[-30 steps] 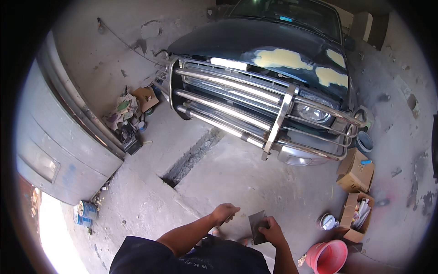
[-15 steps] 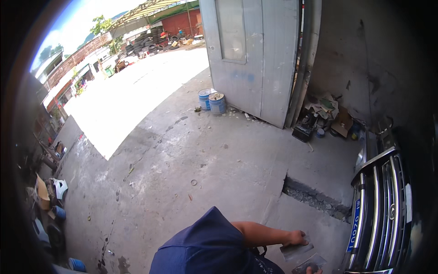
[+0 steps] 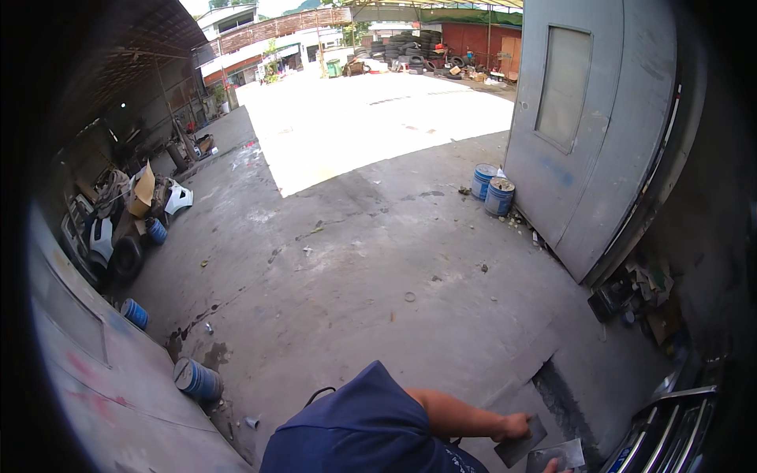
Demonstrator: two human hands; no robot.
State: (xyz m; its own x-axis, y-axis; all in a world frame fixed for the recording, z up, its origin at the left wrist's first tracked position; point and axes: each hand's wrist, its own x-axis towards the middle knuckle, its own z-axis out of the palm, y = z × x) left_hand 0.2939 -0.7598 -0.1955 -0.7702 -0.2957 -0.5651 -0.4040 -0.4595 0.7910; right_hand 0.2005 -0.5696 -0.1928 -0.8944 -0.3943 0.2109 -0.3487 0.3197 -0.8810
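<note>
My left arm comes out of a navy sleeve [image 3: 355, 422] toward the lower right. The left hand [image 3: 516, 426] is closed on the edge of a flat, dark rectangular scraper [image 3: 523, 448]. Close below it, at the lower edge, part of my right hand [image 3: 557, 466] shows, with its fingers against a second flat, greyish scraper plate [image 3: 569, 453]. The two plates are close together, side by side; I cannot tell whether they touch. Most of the right hand and its arm are out of the picture.
A rubble-filled trench [image 3: 564, 394] cuts the concrete floor beside my hands. A car's grille [image 3: 670, 433] stands at the lower right. Blue buckets [image 3: 498, 197] sit by a grey metal door [image 3: 583, 118]; another bucket [image 3: 199, 380] stands by the left door [image 3: 118, 378].
The view has swung to the left, so the scene shifts rightward and the left door comes into sight. Both hands still hold the plates; the dark plate is now tilted differently.
</note>
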